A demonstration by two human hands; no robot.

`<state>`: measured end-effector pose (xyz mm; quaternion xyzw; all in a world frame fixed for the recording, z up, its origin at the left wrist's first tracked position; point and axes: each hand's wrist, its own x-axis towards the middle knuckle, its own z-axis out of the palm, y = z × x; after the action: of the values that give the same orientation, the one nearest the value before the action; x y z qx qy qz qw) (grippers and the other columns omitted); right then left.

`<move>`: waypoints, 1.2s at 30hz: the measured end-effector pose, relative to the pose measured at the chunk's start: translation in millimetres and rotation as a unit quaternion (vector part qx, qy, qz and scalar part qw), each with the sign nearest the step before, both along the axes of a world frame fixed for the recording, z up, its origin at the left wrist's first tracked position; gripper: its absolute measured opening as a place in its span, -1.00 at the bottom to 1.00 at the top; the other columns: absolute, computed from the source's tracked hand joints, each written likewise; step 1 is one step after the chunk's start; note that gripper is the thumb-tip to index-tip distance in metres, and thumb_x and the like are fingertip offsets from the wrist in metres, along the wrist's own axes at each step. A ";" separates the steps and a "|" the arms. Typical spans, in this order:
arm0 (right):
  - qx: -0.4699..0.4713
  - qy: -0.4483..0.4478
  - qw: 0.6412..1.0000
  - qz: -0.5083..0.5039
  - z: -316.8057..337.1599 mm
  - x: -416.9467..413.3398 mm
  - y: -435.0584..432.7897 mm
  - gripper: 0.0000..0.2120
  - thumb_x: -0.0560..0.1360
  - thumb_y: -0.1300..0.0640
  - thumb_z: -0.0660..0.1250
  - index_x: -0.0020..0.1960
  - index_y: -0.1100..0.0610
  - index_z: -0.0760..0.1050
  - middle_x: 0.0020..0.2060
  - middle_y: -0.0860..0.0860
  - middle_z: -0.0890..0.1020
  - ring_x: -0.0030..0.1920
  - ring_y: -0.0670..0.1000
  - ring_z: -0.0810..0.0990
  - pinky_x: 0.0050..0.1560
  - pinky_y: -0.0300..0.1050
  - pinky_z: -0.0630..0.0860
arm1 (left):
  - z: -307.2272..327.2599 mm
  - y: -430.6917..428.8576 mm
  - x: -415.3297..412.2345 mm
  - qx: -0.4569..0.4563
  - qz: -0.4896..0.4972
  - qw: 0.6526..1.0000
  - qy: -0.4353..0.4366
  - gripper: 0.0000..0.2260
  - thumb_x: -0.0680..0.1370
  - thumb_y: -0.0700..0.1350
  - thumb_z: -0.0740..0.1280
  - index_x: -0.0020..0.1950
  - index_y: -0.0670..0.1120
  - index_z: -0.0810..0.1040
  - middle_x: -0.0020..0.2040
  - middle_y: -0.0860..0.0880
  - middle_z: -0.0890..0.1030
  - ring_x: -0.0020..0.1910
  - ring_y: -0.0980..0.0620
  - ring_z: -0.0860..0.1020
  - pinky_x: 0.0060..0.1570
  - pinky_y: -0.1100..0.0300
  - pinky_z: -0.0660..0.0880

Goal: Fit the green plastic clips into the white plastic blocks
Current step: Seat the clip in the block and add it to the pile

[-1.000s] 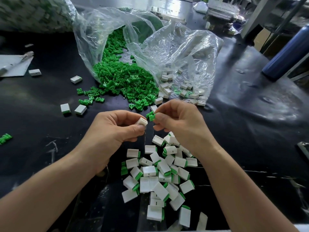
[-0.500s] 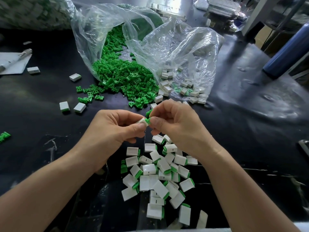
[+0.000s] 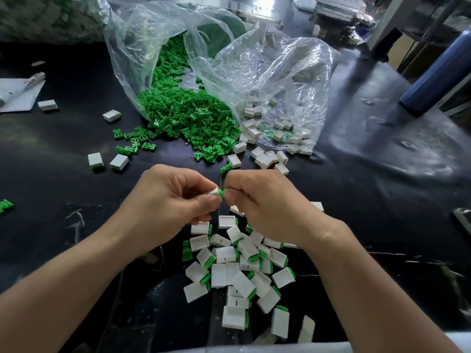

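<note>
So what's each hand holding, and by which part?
The left hand pinches a white block between thumb and forefinger, one end showing. The right hand pinches a green clip by its outer end, the free end at the block.

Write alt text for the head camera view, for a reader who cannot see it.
A person's left hand pinches a white block while the right hand holds a green clip against its end, above a black table. Blocks fitted with clips lie piled near the person; farther away, clear bags spill loose green clips and white blocks.
</note>
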<state>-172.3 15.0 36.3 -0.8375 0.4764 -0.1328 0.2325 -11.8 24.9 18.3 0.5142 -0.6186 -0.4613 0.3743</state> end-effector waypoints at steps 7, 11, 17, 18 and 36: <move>-0.077 0.096 0.992 0.036 -3.9 4.5 1.7 -0.76 0.51 0.27 0.20 -0.25 0.03 0.23 -0.41 -0.12 0.26 -0.27 0.05 0.34 -0.27 -0.07 0.21 | -4.4 1.9 1.1 -0.055 -0.008 0.992 -0.111 -0.88 0.40 -0.22 0.45 -0.28 -0.01 0.66 -0.40 -0.04 0.64 -0.41 0.01 0.61 -0.34 0.11 0.57; -0.058 -0.007 0.998 0.022 0.6 1.1 0.9 -0.80 0.53 0.25 0.20 -0.24 0.07 0.29 -0.36 -0.04 0.40 -0.27 0.08 0.39 -0.23 0.02 0.32 | 2.0 1.8 -1.9 0.045 -0.015 0.995 0.090 -0.95 0.28 -0.19 0.43 -0.29 -0.15 0.66 -0.38 -0.17 0.64 -0.47 0.06 0.59 -0.48 0.30 0.50; 0.041 -0.098 0.993 -0.042 -1.9 -0.8 -1.1 -0.74 0.57 0.17 0.18 -0.30 0.05 0.33 -0.41 -0.04 0.43 -0.34 -0.01 0.40 -0.26 -0.04 0.40 | 1.1 0.0 -7.2 0.058 0.009 0.986 0.155 -0.85 0.22 -0.12 0.40 -0.27 -0.13 0.66 -0.34 -0.12 0.66 -0.42 0.06 0.61 -0.45 0.32 0.51; 0.084 -0.147 0.984 -0.057 -1.9 -1.8 -2.0 -0.73 0.58 0.13 0.17 -0.31 0.05 0.36 -0.42 -0.04 0.46 -0.36 -0.04 0.43 -0.29 -0.09 0.43 | 0.7 -0.4 -7.5 0.060 0.010 0.985 0.161 -0.84 0.21 -0.10 0.41 -0.27 -0.13 0.67 -0.33 -0.12 0.67 -0.39 0.06 0.62 -0.43 0.32 0.52; 0.450 -0.438 0.775 -0.075 1.8 12.0 2.9 -0.59 0.56 -0.09 0.01 -0.25 0.18 0.38 -0.43 0.03 0.37 -0.46 -0.07 0.31 -0.42 -0.25 0.25 | 5.5 2.9 -6.6 0.032 -0.033 0.970 0.241 -0.72 0.21 -0.10 0.42 -0.15 -0.20 0.65 -0.42 -0.09 0.61 -0.46 -0.02 0.56 -0.39 0.20 0.54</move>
<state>-160.3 17.9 38.1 -0.4505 0.3902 -0.2727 0.7552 -18.4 27.8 23.9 0.3791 -0.5119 -0.6032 0.4801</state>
